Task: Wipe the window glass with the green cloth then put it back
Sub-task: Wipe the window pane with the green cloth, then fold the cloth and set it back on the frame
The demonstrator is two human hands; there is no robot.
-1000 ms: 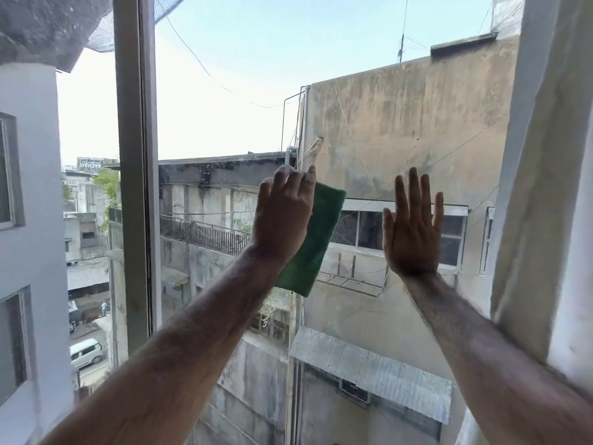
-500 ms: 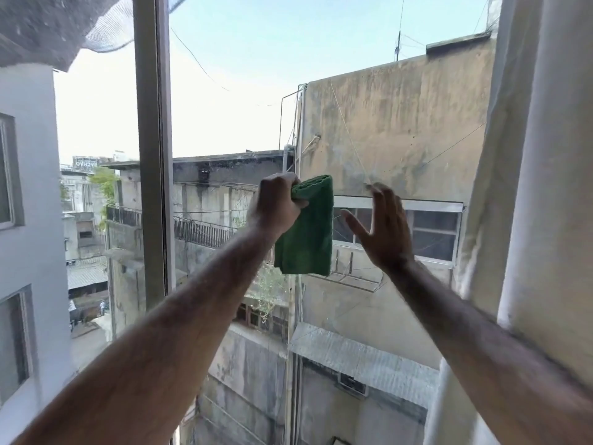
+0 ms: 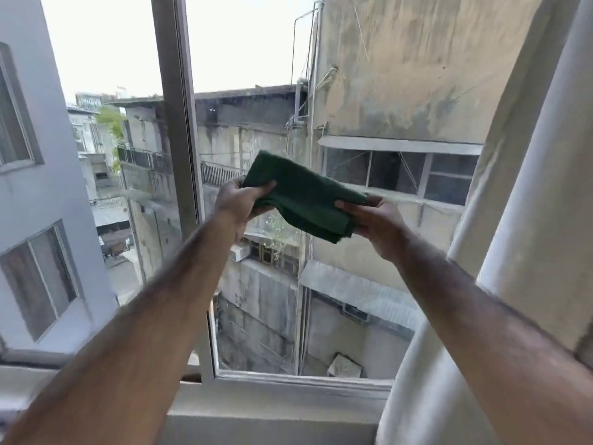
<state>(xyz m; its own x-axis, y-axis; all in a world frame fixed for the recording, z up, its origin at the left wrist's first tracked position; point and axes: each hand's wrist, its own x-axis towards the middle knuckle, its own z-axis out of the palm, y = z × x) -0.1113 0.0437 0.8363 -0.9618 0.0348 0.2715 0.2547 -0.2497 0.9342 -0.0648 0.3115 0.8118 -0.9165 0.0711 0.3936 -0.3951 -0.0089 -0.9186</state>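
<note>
Cloth: a dark green, soft-napped folded cloth [image 3: 305, 195], several layers thick, its stacked edges showing at the lower right corner.
Cloth outline: roughly oblong, with a rounded upper left corner and a squarer lower right end; the surface is matte and slightly creased near the left grip.
Cloth axis: the long axis runs from upper left to lower right, sloping down toward the right; the broad face is turned up and toward the camera.
Cloth position: held in the air between both hands, in front of the clear window glass [image 3: 321, 300] and apart from it as far as can be told, above the white lower window frame [image 3: 301, 385].
Left hand [image 3: 237, 203]: closed on the cloth's left end, thumb on top and fingers curled beneath.
Right hand [image 3: 373, 220]: pinching the cloth's lower right end, thumb over the upper face and fingers under it.
Arms: both bare forearms reach forward from the lower corners and converge on the cloth.
Surroundings: a grey vertical window mullion [image 3: 176, 107] stands left of the cloth; a pale white curtain [image 3: 529, 220] hangs at the right; stained concrete buildings [image 3: 417, 75] lie beyond the glass.
</note>
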